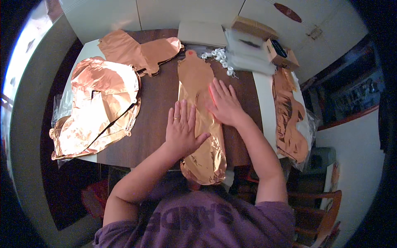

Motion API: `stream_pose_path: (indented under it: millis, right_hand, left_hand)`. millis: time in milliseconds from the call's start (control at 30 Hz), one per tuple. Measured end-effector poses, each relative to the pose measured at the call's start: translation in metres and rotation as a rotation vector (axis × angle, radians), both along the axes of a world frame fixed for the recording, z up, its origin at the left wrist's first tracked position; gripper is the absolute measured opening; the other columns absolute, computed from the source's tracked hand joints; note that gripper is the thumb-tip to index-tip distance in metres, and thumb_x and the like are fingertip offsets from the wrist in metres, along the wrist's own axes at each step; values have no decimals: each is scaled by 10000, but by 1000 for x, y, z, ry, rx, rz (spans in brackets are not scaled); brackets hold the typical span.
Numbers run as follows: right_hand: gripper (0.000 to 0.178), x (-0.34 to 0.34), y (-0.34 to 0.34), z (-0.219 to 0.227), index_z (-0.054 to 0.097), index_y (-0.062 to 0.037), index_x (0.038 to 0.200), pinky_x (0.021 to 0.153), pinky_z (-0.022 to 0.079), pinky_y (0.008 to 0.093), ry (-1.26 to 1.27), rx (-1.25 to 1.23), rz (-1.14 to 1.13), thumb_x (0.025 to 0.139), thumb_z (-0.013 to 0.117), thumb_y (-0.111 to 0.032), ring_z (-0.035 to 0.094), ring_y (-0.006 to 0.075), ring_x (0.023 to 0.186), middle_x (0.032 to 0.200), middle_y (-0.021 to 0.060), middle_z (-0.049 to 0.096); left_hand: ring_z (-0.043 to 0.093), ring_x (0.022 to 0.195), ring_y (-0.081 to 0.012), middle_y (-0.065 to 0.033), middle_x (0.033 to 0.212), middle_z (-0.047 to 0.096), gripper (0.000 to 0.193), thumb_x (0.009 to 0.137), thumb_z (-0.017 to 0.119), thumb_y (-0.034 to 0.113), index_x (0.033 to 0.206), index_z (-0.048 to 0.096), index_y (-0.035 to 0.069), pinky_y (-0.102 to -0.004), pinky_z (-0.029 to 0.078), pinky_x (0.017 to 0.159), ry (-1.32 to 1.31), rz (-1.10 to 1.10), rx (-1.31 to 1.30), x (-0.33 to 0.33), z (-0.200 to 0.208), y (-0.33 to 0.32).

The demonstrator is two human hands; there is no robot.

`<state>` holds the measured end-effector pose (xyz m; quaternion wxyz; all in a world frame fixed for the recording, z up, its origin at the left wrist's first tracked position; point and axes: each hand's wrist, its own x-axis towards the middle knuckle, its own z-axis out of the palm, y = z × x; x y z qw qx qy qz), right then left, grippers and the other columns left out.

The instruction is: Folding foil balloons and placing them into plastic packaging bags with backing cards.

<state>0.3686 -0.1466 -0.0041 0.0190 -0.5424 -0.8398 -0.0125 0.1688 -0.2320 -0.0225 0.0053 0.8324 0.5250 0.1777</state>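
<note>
A long, flat copper-coloured foil balloon [194, 74] lies lengthwise on the dark brown table, with a rounded tab at its far end. Its creased near end hangs slightly over the table's front edge. Flat against the balloon's left edge rests my left hand [182, 129], fingers stretched and a ring on one of them. My right hand [225, 104] is spread on the opposite edge, a little farther up. Neither hand grips anything.
Overlapping shiny foil balloons [99, 109] cover the table's left side, with more folded foil [142, 51] behind. White ribbon coils [219, 56] sit at the back beside clear plastic bags [248, 53]. A cardboard box [285, 58] and another foil balloon [287, 120] are at right, near a wooden chair [326, 215].
</note>
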Motion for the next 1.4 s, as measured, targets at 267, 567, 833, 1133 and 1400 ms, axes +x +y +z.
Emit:
stream_pose_path:
  millis: [267,567,833,1133,1400]
  right_hand:
    - [787,12,-116,24,225,16,1486,1168,121,523,71,-186,115,921,513,-449,176,361,1449,1559,216,186]
    - [779,9,-133,20,269,18,1469,1167,98,533,96,-192,82,918,504,-480,171,359,1452,1564,202,183]
    - [779,6,-132,20,262,7,1478,1168,93,531,61,-158,75,936,447,-522,175,367,1447,1558,208,198]
    - [779,4,-132,23,260,13,1478,1166,111,531,81,-202,105,928,481,-491,190,368,1440,1551,208,217]
    - [768,4,-131,28,245,-17,1488,1156,120,563,115,-221,73,920,522,-452,170,359,1450,1566,184,196]
  left_hand:
    - [178,1421,-469,-320,1508,232,958,844,462,684,1444,324,-50,-546,139,1152,-8,5,-21,0,1,-1]
    - [242,1406,-422,-262,1493,298,793,851,550,505,1400,394,-45,-534,168,1149,3,-80,141,22,43,12]
    - [395,1313,-339,-179,1376,478,577,954,452,422,1314,484,-27,-522,242,1126,30,-270,61,50,1,84]
    - [369,1345,-352,-193,1428,428,602,934,517,352,1396,390,-13,-515,254,1120,-142,-215,189,16,18,114]
    - [318,1367,-432,-286,1456,353,716,915,534,425,1381,371,-94,-533,208,1139,-30,-70,-40,-16,10,35]
